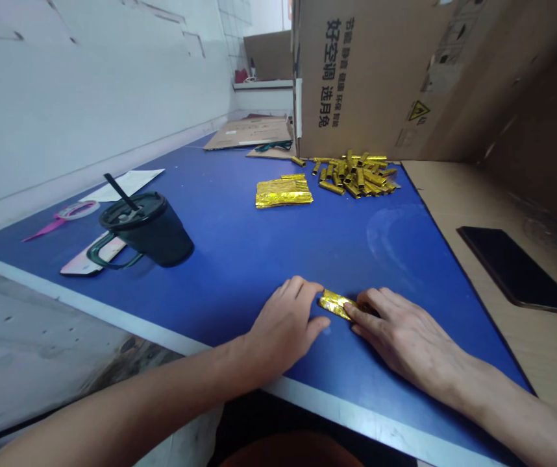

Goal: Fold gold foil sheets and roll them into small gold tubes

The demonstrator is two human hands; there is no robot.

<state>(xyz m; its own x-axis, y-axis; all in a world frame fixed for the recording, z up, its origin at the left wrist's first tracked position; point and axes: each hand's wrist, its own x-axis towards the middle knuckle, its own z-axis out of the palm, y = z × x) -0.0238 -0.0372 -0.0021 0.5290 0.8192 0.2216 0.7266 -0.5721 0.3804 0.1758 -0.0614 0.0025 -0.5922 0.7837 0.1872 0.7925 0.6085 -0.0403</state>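
While a person's left hand (283, 327) and right hand (402, 337) rest palms-down on a flat blue desk (230, 272), a narrow, crumpled strip of shiny gold foil (337, 305) lies between them, touching both. The left hand's fingers (305, 295) sit together, slightly curled, against the strip's left end. The right hand's fingers (369, 305) lie close together over its right end. Whether they clamp the strip or only press on it, I cannot tell.

Straight ahead of the fingers, a flat stack of gold foil strips (283, 192) lies on the desk. Just to its right, a loose heap of short gold foil tubes (356, 175) sits near a tall brown cardboard box (371, 78). Left of the fingers stands a black plastic tumbler with a handle and straw (149, 230). To their right, a black smartphone (517, 269) lies on a tan cardboard sheet (541, 363).

The foil looks thin, so hard pressure could tear it, and a careless arm sweep could scatter the loose tubes.
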